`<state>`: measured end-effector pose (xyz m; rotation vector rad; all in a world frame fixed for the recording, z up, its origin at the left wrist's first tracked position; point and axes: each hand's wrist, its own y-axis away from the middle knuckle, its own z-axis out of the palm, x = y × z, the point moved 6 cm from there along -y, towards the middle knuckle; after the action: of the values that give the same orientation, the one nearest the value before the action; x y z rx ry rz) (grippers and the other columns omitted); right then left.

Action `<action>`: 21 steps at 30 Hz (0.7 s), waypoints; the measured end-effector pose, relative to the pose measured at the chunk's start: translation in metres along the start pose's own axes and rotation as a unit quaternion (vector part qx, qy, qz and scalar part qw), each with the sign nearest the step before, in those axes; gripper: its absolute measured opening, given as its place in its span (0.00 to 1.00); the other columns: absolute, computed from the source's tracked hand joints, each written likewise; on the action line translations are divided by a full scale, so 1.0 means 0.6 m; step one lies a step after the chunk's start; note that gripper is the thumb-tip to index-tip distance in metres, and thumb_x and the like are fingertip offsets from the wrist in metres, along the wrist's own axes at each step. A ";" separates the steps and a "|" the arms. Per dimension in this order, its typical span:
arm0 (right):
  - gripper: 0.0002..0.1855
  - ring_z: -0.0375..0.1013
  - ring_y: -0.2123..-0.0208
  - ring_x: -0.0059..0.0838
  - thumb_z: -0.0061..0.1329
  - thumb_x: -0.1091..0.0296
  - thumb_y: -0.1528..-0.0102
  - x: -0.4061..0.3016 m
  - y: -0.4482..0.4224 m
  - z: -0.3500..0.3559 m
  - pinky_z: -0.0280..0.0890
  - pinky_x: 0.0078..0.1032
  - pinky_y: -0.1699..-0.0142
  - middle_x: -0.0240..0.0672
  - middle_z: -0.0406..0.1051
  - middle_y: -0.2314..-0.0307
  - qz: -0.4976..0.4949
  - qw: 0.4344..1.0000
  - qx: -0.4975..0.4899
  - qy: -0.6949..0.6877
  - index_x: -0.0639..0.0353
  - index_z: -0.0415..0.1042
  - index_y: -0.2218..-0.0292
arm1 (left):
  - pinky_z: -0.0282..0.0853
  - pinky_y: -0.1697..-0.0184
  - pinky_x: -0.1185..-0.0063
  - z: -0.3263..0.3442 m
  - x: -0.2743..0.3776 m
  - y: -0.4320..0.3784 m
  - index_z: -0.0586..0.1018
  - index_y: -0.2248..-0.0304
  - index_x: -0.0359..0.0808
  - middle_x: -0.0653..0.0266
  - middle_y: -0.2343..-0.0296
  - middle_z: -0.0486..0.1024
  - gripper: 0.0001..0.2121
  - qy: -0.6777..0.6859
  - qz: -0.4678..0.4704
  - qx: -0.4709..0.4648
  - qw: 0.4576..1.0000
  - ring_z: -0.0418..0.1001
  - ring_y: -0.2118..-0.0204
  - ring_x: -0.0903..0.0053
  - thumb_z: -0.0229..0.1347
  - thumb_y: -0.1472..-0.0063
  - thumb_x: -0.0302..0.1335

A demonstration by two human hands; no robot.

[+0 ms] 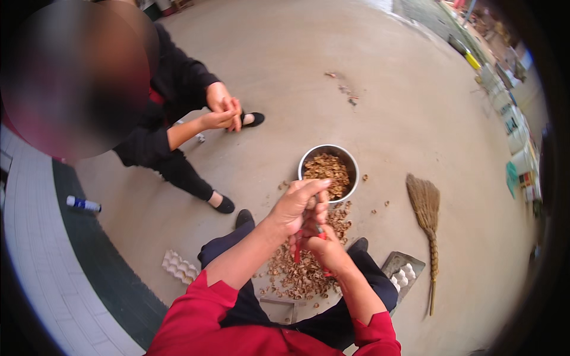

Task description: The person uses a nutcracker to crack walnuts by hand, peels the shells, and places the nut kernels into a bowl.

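Observation:
My left hand (294,207) is raised before my lap, its fingers curled around what looks like a walnut (311,203), mostly hidden. Just below it, my right hand (328,252) grips red-handled pliers (298,250). The jaws of the pliers are largely covered by my left fingers. Beyond my hands stands a round steel bowl (355,174) holding many brown walnut pieces (327,171). Broken walnut shells (307,278) lie heaped on the floor between my feet, reaching up to the bowl.
A person (178,80) in black sits at the left, hands together. A straw broom (427,213) lies to the right. Egg cartons (179,267) rest beside me on both sides. A blue-and-white can (83,204) lies far left. Buckets (519,138) line the right edge.

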<state>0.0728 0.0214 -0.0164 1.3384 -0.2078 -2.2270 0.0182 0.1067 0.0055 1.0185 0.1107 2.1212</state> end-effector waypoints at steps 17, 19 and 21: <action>0.22 0.73 0.60 0.42 0.37 0.78 0.55 -0.022 0.011 -0.020 0.69 0.36 0.51 0.50 0.70 0.63 0.028 0.989 -0.055 -0.138 0.77 0.62 0.56 | 0.74 0.64 0.73 0.018 0.004 0.000 0.73 0.65 0.29 0.58 0.72 0.73 0.13 0.036 -0.028 -0.099 0.994 0.75 0.70 0.68 0.52 0.38 0.34; 0.24 0.72 0.57 0.45 0.36 0.78 0.54 -0.032 0.018 -0.021 0.67 0.39 0.47 0.54 0.69 0.61 0.013 0.985 -0.075 -0.152 0.77 0.60 0.53 | 0.73 0.58 0.71 0.012 0.006 0.003 0.71 0.59 0.27 0.55 0.68 0.73 0.14 0.021 -0.029 -0.124 0.992 0.75 0.64 0.66 0.53 0.38 0.31; 0.25 0.72 0.56 0.47 0.37 0.78 0.53 -0.038 0.023 -0.021 0.66 0.40 0.47 0.56 0.69 0.60 0.013 0.984 -0.096 -0.151 0.77 0.59 0.52 | 0.74 0.57 0.71 0.019 0.012 0.007 0.72 0.60 0.28 0.55 0.68 0.74 0.13 0.009 -0.021 -0.150 0.988 0.75 0.64 0.68 0.54 0.40 0.29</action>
<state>0.0968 0.0232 0.0006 0.8893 -0.1139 -2.3532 0.0211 0.1059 0.0192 0.8112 -0.1742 2.0334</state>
